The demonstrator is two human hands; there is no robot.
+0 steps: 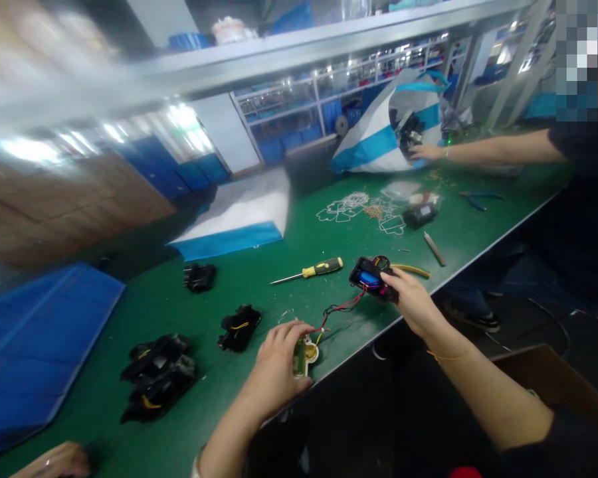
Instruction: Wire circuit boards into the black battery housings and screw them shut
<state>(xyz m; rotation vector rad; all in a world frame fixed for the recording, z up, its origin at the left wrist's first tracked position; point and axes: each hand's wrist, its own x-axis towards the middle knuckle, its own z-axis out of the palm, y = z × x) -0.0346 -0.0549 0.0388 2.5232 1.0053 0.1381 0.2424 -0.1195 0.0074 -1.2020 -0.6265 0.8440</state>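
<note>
My left hand (279, 355) grips a small pale-rimmed housing part with a green circuit board (301, 358) in it, low over the bench's front edge. A black plastic housing (361, 272) with a blue insert inside is in my right hand (413, 299), its fingers closed on the near end. Red and black wires (341, 307) run between the two parts, and a short yellow wire shows at the board. A yellow-and-black screwdriver (323, 267) lies on the bench just beyond, left of the black housing. A yellow tube (413, 270) is beside my right hand.
Several black housings (159, 378) lie on the green bench (249, 285) at left. Wire-like white loops (346, 206), pliers (481, 199) and a pen-like tool (434, 249) lie farther right. A co-worker's hand (428, 153) reaches into a bag (373, 143); another person's hand (54, 461) is at lower left.
</note>
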